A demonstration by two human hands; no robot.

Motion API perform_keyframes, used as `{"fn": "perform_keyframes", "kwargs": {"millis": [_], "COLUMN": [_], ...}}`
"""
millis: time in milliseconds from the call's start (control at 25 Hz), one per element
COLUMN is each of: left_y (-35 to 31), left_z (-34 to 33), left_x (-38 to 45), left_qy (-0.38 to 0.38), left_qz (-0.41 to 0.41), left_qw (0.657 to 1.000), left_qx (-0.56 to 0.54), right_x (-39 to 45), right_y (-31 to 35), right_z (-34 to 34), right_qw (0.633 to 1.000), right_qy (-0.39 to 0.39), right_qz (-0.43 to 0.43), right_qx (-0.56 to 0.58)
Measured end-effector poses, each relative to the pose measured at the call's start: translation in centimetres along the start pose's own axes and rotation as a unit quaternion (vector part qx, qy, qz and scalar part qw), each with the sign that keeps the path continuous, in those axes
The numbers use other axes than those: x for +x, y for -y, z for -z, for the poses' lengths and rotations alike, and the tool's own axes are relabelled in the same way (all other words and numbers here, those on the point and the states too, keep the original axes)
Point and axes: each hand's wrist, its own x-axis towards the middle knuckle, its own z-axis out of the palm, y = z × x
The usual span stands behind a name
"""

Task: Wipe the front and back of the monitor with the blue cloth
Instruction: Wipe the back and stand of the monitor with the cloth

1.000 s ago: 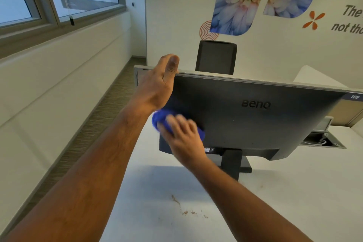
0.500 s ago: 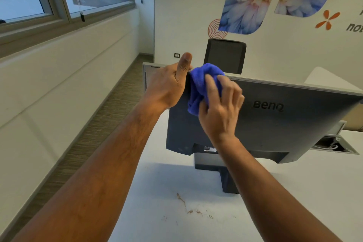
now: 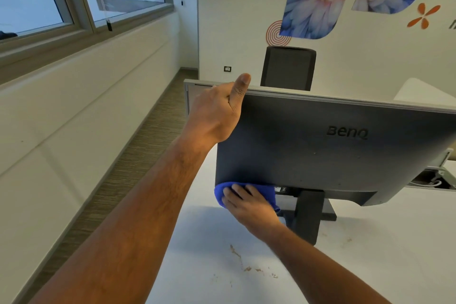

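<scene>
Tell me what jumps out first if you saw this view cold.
The dark back of the BenQ monitor fills the middle, with the right hand pressing the blue cloth against its lower left corner. The left hand grips the monitor's upper left corner, thumb up. Brown stains mark the white desk in front of the stand, and big flower prints cover the far wall.

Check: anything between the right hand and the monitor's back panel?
Yes, in the head view the blue cloth lies between the right hand and the lower left corner of the monitor back.
</scene>
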Motion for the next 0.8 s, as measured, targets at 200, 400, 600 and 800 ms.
{"fn": "perform_keyframes", "kwargs": {"millis": [200, 400, 600, 800], "left_y": [0.0, 0.1, 0.2, 0.3], "left_z": [-0.7, -1.2, -1.2, -1.0], "left_x": [0.2, -0.1, -0.2, -0.3], "left_qy": [-0.030, -0.039, -0.043, -0.033], "left_qz": [0.002, 0.005, -0.002, -0.004], "left_qw": [1.000, 0.999, 0.999, 0.999], "left_qx": [-0.004, -0.006, -0.003, -0.008], "right_x": [-1.0, -0.3, 1.3, -0.2], "right_y": [-6.4, -9.9, 1.9, 2.5], "right_z": [6.0, 8.7, 1.3, -1.2], "right_qw": [0.882, 0.664, 0.908, 0.974], "right_qy": [-0.336, -0.451, -0.210, -0.034], "right_qz": [-0.313, -0.548, -0.327, -0.191], "right_qx": [0.104, 0.235, 0.158, 0.119]}}
